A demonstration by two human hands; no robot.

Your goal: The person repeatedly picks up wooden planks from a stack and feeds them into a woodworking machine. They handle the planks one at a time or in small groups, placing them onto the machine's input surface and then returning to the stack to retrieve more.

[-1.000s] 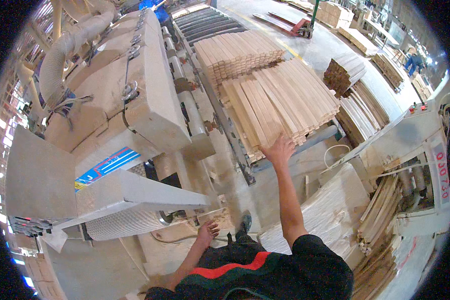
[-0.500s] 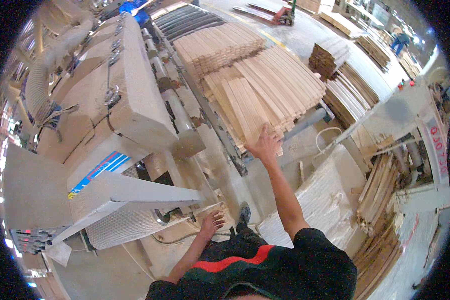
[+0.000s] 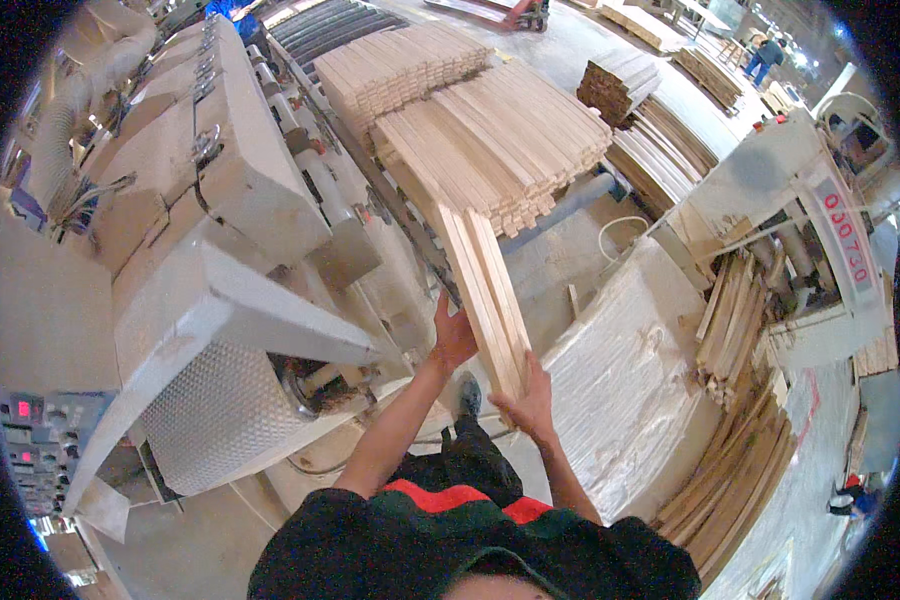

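Observation:
A small bundle of pale wooden strips [image 3: 485,295] extends from the near edge of a large stack toward my body. My right hand [image 3: 530,400] grips the bundle's near end, thumb on one side. Against the bundle's left side lies my left hand [image 3: 454,335], one digit pointing up along it and the other fingers hidden behind the wood. The bundle's far end overlaps the near corner of the layered stack of strips [image 3: 500,130]. Behind that, a second stack [image 3: 400,70] of similar strips sits by the rollers.
A large dusty machine [image 3: 260,170] with a textured panel stands on my left, its control panel [image 3: 45,440] at the lower left. To the right are a plastic-wrapped pile [image 3: 610,390], loose wood offcuts [image 3: 735,325] and another machine [image 3: 760,180]. One person [image 3: 765,60] stands far off.
My right hand has drawn strips off the stack toward me, turning them lengthwise. My left hand has risen from near my waist to the bundle. The view has shifted slightly.

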